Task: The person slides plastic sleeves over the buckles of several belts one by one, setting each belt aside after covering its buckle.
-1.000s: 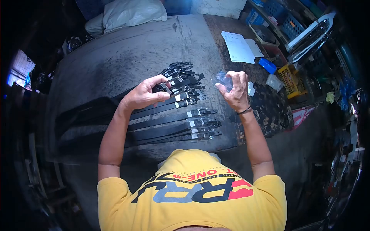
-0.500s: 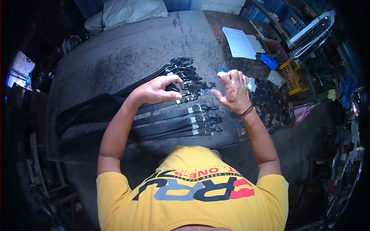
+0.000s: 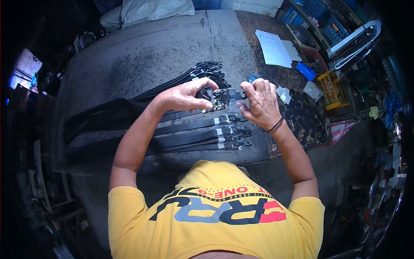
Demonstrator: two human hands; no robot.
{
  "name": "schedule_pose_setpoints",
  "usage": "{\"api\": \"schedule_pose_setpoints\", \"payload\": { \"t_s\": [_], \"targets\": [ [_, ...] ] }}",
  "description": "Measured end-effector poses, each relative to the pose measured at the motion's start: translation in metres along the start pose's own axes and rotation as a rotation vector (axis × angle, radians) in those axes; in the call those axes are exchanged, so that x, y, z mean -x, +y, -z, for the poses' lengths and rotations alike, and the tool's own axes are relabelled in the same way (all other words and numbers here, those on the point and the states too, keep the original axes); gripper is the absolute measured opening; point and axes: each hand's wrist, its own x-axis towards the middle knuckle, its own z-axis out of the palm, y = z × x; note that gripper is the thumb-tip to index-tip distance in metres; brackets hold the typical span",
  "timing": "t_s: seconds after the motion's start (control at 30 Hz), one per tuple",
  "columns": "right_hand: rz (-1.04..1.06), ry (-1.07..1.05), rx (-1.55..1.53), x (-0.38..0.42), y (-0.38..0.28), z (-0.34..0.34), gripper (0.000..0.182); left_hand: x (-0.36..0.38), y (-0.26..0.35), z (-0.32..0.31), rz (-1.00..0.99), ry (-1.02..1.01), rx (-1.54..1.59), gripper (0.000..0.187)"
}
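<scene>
My left hand (image 3: 186,96) is closed around the buckle end of a black belt, its thumb and fingers on either side of the metal buckle (image 3: 221,98). Clear plastic film (image 3: 235,96) covers the right end of this buckle and reaches my right hand (image 3: 262,103). The thumb and fingers of that hand are bent around the film's edge, and a dark band circles the wrist. Below the hands lie more black belts (image 3: 185,128), their buckles pointing right. Above my left hand, a further bundle of belts (image 3: 177,80) fans out.
The belts lie on a large worn table (image 3: 142,47). Papers (image 3: 274,48), a blue object (image 3: 305,71) and a yellow plastic basket (image 3: 332,91) are at the right. A pale sack (image 3: 157,9) rests at the far edge. Crowded shelves stand further right.
My left hand has moved slightly right with the buckle, closer to my right hand. The clear film now overlaps the buckle's right end. The whole view has shifted a little.
</scene>
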Motion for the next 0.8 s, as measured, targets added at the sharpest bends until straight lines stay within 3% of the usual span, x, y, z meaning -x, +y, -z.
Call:
{"api": "schedule_pose_setpoints", "payload": {
  "t_s": [0.47,0.8],
  "targets": [
    [-0.022,0.037,-0.11,-0.008,-0.029,-0.007,0.056,-0.014,0.001,-0.011,-0.061,-0.064,-0.005,0.076],
    [-0.086,0.013,-0.17,-0.005,-0.022,-0.005,0.057,-0.013,0.002,-0.009,0.024,-0.146,0.03,0.066]
  ]
}}
